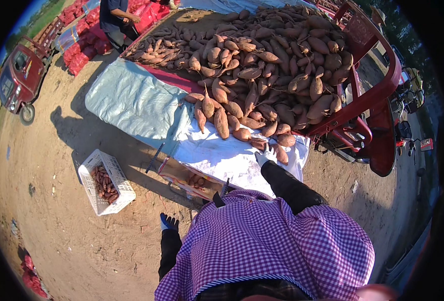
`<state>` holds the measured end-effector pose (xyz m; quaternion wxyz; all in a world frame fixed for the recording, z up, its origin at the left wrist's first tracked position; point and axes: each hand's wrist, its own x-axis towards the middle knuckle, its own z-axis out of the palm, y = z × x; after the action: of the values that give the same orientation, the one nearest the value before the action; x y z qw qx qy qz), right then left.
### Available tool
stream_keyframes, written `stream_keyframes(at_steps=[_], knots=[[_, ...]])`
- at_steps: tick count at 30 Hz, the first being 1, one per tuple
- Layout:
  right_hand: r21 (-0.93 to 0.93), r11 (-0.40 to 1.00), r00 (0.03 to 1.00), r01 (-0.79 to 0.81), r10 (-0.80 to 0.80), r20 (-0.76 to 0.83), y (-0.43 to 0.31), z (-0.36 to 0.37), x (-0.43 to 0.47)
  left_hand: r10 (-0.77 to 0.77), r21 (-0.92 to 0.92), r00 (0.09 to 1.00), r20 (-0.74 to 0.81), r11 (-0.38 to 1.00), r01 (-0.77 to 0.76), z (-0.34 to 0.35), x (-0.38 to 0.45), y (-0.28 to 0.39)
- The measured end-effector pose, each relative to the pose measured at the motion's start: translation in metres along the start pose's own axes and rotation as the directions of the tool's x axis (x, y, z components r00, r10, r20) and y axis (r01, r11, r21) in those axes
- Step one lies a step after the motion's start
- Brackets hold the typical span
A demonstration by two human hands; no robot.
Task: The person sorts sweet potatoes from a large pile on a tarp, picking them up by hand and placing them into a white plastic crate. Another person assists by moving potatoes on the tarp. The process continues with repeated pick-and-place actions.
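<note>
My right hand [266,155], in a white glove, reaches over the white woven sheet [214,152] at the near edge of a big heap of sweet potatoes [282,56]. Its spread fingers are beside one sweet potato [259,143] and a second sweet potato [280,154]; whether they touch either is hard to tell. My left hand [169,222], gloved with dark fingers, hangs low over the dirt ground, fingers apart and holding nothing. Under the sheet's front edge, an open bag [180,177] has several sweet potatoes in it.
A white plastic crate [126,192] holding small sweet potatoes stands on the ground at left. The red metal frame [372,94] of a cargo tricycle rises at right. A person [113,17] stands at the far left corner of the heap, near red mesh sacks [79,56].
</note>
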<state>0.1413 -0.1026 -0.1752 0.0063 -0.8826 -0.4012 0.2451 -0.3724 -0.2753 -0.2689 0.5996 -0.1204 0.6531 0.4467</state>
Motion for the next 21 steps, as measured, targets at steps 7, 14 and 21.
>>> stream_keyframes(at_steps=[7,14,21], knots=[[0.049,0.996,0.997,0.071,-0.072,0.009,0.053,0.078,0.041,-0.049,-0.026,0.998,0.047,0.998,0.051,0.004,-0.012,-0.001],[0.146,0.984,0.994,0.105,-0.099,-0.043,0.027,0.067,0.031,0.018,0.008,0.998,0.065,1.000,-0.018,0.014,-0.016,0.010],[0.208,0.948,0.970,0.241,-0.241,-0.025,0.048,0.067,0.042,0.051,-0.053,0.998,-0.032,0.997,-0.053,-0.002,0.000,0.014]])
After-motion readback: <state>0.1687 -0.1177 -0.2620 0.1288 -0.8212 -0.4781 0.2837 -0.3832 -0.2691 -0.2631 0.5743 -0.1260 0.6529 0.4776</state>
